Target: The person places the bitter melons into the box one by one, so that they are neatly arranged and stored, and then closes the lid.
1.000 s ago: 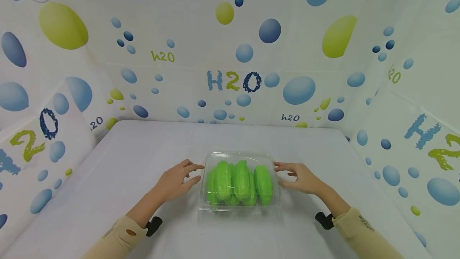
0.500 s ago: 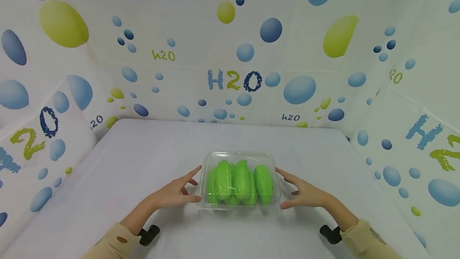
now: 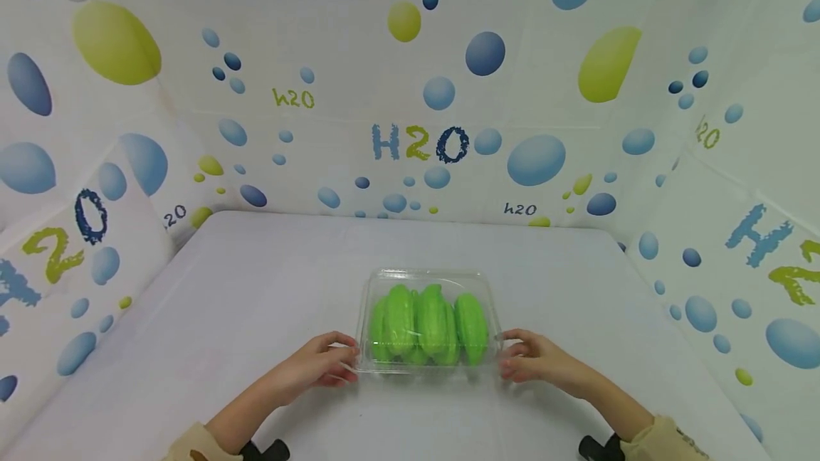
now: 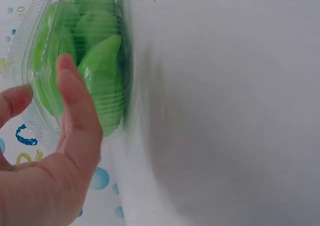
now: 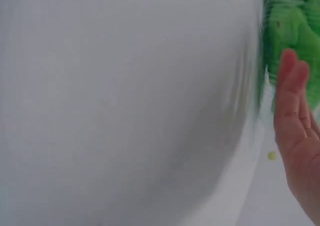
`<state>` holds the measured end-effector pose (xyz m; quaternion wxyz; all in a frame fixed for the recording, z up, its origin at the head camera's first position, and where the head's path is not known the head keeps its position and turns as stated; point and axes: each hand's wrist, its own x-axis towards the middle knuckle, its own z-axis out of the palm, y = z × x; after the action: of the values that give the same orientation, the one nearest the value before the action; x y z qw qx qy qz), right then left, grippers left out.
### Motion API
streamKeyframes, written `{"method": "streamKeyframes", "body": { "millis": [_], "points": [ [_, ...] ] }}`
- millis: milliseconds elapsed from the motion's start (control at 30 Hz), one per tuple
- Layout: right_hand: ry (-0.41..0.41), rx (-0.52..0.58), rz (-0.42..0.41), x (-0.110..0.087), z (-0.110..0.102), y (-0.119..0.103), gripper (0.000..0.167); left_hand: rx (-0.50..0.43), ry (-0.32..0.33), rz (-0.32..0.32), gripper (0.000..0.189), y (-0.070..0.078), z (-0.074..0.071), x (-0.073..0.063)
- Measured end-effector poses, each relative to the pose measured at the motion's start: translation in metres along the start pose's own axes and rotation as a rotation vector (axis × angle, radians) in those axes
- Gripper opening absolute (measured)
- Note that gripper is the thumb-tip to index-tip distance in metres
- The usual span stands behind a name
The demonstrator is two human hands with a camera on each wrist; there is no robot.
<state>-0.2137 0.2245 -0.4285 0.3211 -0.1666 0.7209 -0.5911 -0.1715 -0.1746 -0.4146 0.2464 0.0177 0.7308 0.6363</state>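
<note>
A clear plastic clamshell box (image 3: 428,368) rests closed on the white table. Inside lie several bright green, elongated, smooth pieces (image 3: 433,326), some with pointed tips. My left hand (image 3: 325,360) is at the box's near left corner, fingers loosely bent. In the left wrist view, that hand (image 4: 67,161) has its thumb tip right at the rim and another finger alongside the ribbed wall, with a gap between. My right hand (image 3: 534,360) is at the near right corner. Its fingers (image 5: 290,105) run almost straight along the box's side in the right wrist view.
A white cloth covers the table (image 3: 269,262). Behind and on both sides rise hanging sheets (image 3: 346,34) printed with blue and green drops. Dark wrist cameras (image 3: 267,449) sit below both wrists.
Both hands have come down the box's sides toward its near corners, and their spread fingers have drawn closer together. The box and green pieces have stayed in place.
</note>
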Motion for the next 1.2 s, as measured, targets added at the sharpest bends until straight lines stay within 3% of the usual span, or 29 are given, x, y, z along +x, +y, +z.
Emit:
{"method": "streamKeyframes", "body": {
  "millis": [167,400,600,900,1200],
  "points": [
    [-0.022,0.109,0.042,0.001,0.007,0.004,0.027,-0.097,-0.056,-0.006,0.036,-0.005,0.000,0.001],
    [-0.032,0.227,0.071,0.002,0.011,0.005,0.028,-0.148,-0.083,-0.019,0.035,-0.007,0.000,0.003],
    [-0.047,0.346,0.039,0.002,0.012,0.004,0.016,-0.213,-0.056,-0.035,0.034,-0.006,0.001,0.006],
    [0.000,0.362,-0.021,0.005,0.019,0.003,0.018,-0.233,-0.015,-0.038,0.032,-0.008,0.003,0.013],
    [-0.018,0.322,0.068,0.004,0.012,0.003,0.016,-0.218,-0.014,-0.036,0.036,-0.008,0.005,0.012]
  ]
}}
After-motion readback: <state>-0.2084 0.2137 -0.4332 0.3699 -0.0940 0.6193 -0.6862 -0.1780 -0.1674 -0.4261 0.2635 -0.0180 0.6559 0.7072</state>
